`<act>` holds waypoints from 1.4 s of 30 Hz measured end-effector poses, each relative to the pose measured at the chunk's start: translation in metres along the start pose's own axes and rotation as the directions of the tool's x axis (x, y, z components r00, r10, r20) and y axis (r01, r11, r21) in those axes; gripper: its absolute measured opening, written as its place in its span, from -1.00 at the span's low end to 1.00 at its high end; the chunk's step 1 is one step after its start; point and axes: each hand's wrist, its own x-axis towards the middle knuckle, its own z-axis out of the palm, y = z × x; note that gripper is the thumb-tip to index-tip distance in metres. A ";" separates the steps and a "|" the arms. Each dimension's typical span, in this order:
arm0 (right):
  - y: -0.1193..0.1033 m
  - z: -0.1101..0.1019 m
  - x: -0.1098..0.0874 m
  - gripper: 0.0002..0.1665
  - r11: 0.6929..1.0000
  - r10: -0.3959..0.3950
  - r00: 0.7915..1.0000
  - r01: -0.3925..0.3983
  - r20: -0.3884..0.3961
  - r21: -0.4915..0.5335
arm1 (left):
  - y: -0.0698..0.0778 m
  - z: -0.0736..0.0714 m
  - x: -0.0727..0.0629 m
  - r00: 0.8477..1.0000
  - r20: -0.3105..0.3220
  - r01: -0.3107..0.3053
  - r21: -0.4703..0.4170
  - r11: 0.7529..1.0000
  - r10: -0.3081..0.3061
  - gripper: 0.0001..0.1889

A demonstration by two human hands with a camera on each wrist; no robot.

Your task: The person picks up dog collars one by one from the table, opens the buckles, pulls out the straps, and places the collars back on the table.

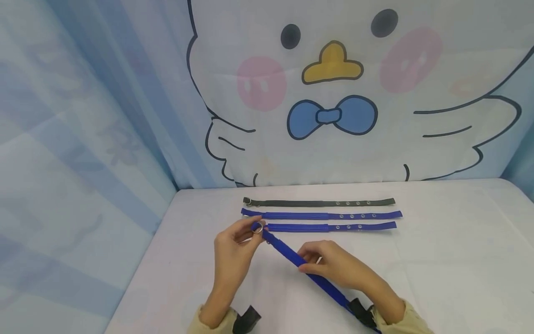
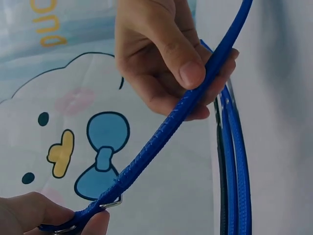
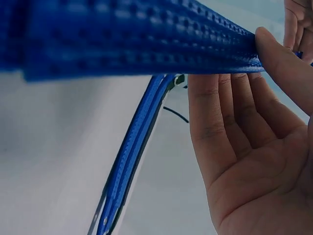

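Note:
A blue pet collar (image 1: 288, 250) slants above the white table, held at two places. Its buckle end is pinched between thumb and fingers of my left hand (image 1: 234, 250), with a metal ring (image 1: 258, 228) showing there. My right hand (image 1: 340, 264) pinches the padded middle, thumb on one side and fingers on the other, as the left wrist view shows the thumb (image 2: 191, 74). In the right wrist view the stitched band (image 3: 146, 39) runs close to the camera. Its far end passes by the right sleeve and is partly hidden.
Behind the hands lie a dark collar (image 1: 292, 203), a blue collar (image 1: 300, 215) and another blue collar (image 1: 304, 228), stretched side by side across the white table (image 1: 450, 260). A curtain with a cartoon bird (image 1: 329, 157) hangs behind the table's far edge.

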 end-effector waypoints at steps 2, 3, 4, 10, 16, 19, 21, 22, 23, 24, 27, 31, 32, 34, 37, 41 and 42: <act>0.003 -0.002 -0.002 -0.77 1.000 0.000 1.000 0.000 0.001 -0.008 | -0.002 -0.003 0.000 1.000 -0.005 0.006 0.015 1.000 -0.006 -0.74; 0.005 -0.003 -0.003 -0.78 1.000 0.002 1.000 -0.002 0.000 -0.012 | -0.003 -0.005 0.000 1.000 -0.008 0.008 0.025 1.000 -0.008 -0.75; 0.006 -0.004 -0.005 -0.78 1.000 0.002 1.000 -0.002 0.002 -0.015 | -0.003 -0.006 0.000 1.000 -0.012 0.009 0.036 0.999 -0.009 -0.75; 0.014 -0.012 -0.015 -0.79 0.999 0.035 0.999 -0.035 0.019 0.000 | -0.008 -0.016 0.003 0.999 -0.029 0.018 0.093 0.996 -0.015 -0.77; 0.024 -0.025 -0.027 -0.75 0.998 0.056 0.998 -0.056 0.039 0.012 | -0.015 -0.025 0.006 0.998 -0.042 0.053 0.129 0.990 -0.048 -0.77; 0.029 -0.032 -0.032 -0.71 0.997 0.070 0.996 -0.070 0.052 0.015 | -0.017 -0.028 0.007 0.997 -0.034 0.071 0.115 0.991 -0.068 -0.76; 0.031 -0.035 -0.036 -0.69 0.997 0.079 0.995 -0.080 0.060 0.013 | -0.019 -0.028 0.007 0.996 -0.026 0.086 0.102 0.991 -0.083 -0.77; 0.032 -0.037 -0.037 -0.68 0.997 0.081 0.995 -0.082 0.063 0.012 | -0.020 -0.029 0.007 0.996 -0.026 0.093 0.102 0.990 -0.091 -0.78; 0.034 -0.039 -0.039 -0.68 0.997 0.080 0.995 -0.081 0.061 0.006 | -0.022 -0.029 0.007 0.995 -0.026 0.101 0.102 0.990 -0.099 -0.78; 0.035 -0.041 -0.040 -0.68 0.997 0.077 0.995 -0.078 0.059 0.006 | -0.023 -0.030 0.007 0.994 -0.025 0.107 0.104 0.989 -0.105 -0.78; 0.039 -0.046 -0.045 -0.68 0.998 0.068 0.997 -0.068 0.041 0.000 | -0.026 -0.033 0.008 0.993 -0.037 0.116 0.124 0.986 -0.112 -0.80; 0.044 -0.055 -0.052 -0.69 0.998 0.068 0.997 -0.068 0.023 -0.018 | -0.028 -0.038 0.011 0.992 -0.045 0.124 0.152 0.981 -0.118 -0.81; 0.045 -0.057 -0.054 -0.68 0.997 0.071 0.997 -0.070 0.022 -0.027 | -0.029 -0.040 0.011 0.991 -0.045 0.129 0.157 0.979 -0.123 -0.82; 0.048 -0.062 -0.058 -0.67 0.996 0.080 0.997 -0.079 0.020 -0.047 | -0.029 -0.043 0.012 0.990 -0.037 0.141 0.154 0.978 -0.137 -0.82; 0.052 -0.069 -0.062 -0.64 0.994 0.094 0.995 -0.094 0.015 -0.051 | -0.031 -0.047 0.014 0.985 -0.023 0.171 0.130 0.977 -0.169 -0.82; 0.059 -0.079 -0.068 -0.65 0.994 0.099 0.995 -0.099 0.000 -0.052 | -0.035 -0.052 0.017 0.974 -0.020 0.224 0.097 0.970 -0.224 -0.81; 0.061 -0.082 -0.070 -0.66 0.993 0.099 0.995 -0.099 -0.004 -0.058 | -0.037 -0.053 0.018 0.971 -0.020 0.239 0.091 0.967 -0.238 -0.81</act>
